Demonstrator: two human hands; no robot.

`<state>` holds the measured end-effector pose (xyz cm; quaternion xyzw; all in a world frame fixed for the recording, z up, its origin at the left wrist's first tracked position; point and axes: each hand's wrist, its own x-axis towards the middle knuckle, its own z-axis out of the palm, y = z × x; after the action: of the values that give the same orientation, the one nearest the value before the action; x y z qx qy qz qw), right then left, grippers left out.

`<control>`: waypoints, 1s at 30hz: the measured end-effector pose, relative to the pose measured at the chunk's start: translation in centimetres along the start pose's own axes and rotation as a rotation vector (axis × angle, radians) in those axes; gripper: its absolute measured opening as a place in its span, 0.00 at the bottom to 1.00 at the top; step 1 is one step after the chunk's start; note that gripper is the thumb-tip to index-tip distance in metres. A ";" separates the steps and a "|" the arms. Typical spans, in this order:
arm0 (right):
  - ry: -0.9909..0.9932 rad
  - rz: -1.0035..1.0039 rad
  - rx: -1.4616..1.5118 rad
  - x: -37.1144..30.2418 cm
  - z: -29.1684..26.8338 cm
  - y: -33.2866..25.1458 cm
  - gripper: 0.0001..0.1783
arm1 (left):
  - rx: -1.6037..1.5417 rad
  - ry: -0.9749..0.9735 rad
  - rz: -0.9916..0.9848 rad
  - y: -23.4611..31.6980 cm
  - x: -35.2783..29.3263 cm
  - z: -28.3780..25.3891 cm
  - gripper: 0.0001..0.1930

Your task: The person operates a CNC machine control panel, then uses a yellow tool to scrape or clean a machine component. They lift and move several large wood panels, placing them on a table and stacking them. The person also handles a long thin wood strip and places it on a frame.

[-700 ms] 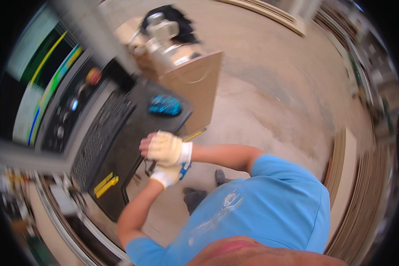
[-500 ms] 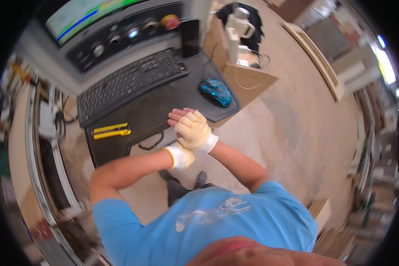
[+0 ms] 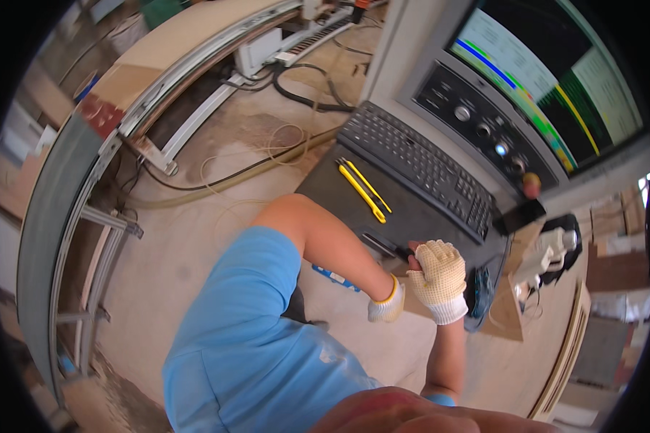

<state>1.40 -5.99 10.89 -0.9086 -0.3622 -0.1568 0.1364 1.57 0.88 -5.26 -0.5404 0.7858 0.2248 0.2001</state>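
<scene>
1. We see the right hand (image 3: 438, 273), gloved, right of centre: fingers curled, bare tips toward the left. We can't tell if it pinches anything.
2. Left hand (image 3: 385, 309), gloved, just left of and below the right one; we see cuff and part of the glove, fingers hidden, so we can't tell spread or closed.
3. Mouse (image 3: 479, 289), dark with blue, lies just right of the right hand, partly hidden by it.
4. Keyboard (image 3: 426, 169), black, runs diagonally above the right hand, near it.
5. Yellow cutters (image 3: 357, 193) lie upper centre on the dark desk (image 3: 406, 211), up and left of both hands, apart from them.
6. Screen (image 3: 531, 61): upper right.
</scene>
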 end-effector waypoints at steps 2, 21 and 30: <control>-0.044 -0.080 -0.042 2.5 -0.6 0.7 0.12 | -0.010 0.005 -0.021 0.3 -1.0 -0.7 0.19; -0.031 -0.028 0.142 3.9 4.7 6.4 0.15 | -0.205 0.032 -0.149 1.0 -4.8 -3.5 0.16; -0.058 -0.023 0.128 3.9 6.0 6.6 0.19 | -0.121 -0.002 -0.052 2.0 -4.8 -4.3 0.17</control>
<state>9.82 -5.99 6.06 -0.8980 -0.3859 -0.1085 0.1816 1.01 2.70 1.17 -0.5714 0.7562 0.2673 0.1738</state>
